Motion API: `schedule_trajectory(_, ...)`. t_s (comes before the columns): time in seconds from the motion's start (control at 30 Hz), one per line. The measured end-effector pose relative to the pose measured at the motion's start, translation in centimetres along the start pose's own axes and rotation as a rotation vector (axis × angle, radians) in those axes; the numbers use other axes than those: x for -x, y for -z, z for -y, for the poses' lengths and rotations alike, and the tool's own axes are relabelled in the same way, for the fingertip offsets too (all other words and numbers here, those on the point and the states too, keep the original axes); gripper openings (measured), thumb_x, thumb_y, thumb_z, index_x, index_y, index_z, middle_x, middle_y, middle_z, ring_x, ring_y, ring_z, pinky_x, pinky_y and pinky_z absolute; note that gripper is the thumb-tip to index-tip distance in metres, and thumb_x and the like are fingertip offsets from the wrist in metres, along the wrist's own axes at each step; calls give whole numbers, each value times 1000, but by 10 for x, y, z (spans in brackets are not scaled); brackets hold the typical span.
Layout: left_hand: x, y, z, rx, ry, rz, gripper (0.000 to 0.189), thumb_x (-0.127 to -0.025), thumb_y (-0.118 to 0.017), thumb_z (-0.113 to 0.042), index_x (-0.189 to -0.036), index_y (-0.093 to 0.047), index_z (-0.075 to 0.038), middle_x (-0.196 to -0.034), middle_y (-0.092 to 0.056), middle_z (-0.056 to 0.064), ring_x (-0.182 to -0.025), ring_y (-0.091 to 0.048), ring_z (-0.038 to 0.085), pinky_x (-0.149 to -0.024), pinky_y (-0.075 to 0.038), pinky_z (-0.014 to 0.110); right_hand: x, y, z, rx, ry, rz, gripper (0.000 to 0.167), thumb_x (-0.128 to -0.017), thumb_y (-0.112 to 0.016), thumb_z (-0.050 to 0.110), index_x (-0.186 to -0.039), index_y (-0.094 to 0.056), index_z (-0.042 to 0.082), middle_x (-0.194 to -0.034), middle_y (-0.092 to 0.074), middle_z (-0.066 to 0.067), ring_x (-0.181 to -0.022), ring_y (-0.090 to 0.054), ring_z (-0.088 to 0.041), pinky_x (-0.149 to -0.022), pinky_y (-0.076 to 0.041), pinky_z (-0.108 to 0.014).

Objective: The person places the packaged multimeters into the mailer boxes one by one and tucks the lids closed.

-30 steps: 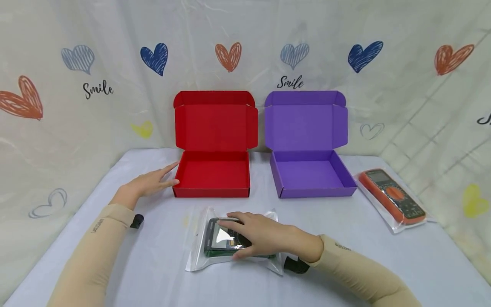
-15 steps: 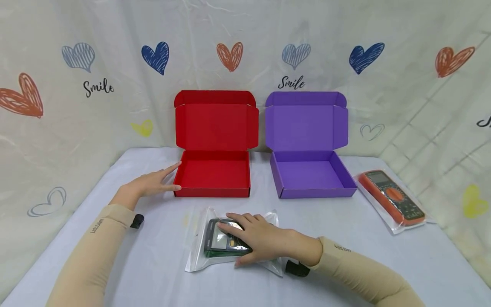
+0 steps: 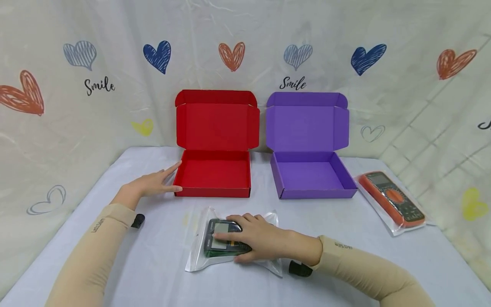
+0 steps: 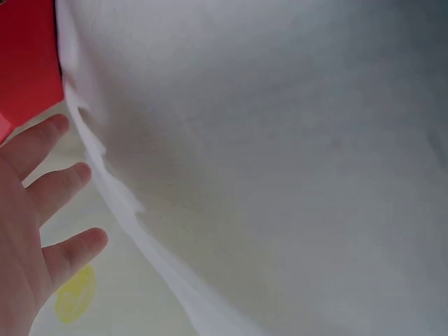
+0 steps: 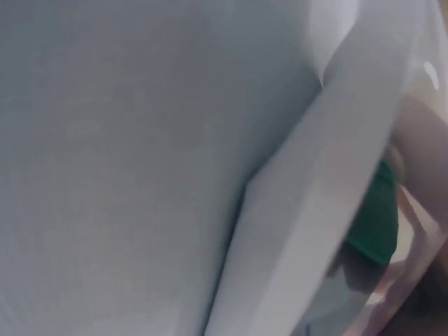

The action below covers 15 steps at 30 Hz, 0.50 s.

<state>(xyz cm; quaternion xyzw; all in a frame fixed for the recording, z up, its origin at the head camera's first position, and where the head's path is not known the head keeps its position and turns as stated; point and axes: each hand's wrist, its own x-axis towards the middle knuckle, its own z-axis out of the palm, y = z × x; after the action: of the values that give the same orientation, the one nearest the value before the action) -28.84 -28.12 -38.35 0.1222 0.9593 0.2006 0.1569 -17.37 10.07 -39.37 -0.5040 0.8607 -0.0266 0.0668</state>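
White bench [image 3: 161, 266]: right hand [image 3: 259, 238] grips the bagged meter [image 3: 223, 247], likely slippery, best held by its sides; left hand [image 3: 155, 182] spread wide.

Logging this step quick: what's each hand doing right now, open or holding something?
Left hand: open, at the left side of the red box.
Right hand: closed, gripping the bagged meter.

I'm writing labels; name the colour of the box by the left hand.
The box is red; the head view shows it best.
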Motion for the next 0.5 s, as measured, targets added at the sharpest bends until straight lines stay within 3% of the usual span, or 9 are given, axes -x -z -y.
schedule_trajectory(0.5, -5, -3, 1, -2, 23, 10, 113, -85, -67, -71, -166, -1, -30, -164, -14, 34, -145, -19, 58, -103, -30, 79, -2, 10, -1, 31, 44, -89, 72, -94, -72, 48, -158, -39, 41, -157, -39, -8, -127, -52, -28, -94, -50, -47)
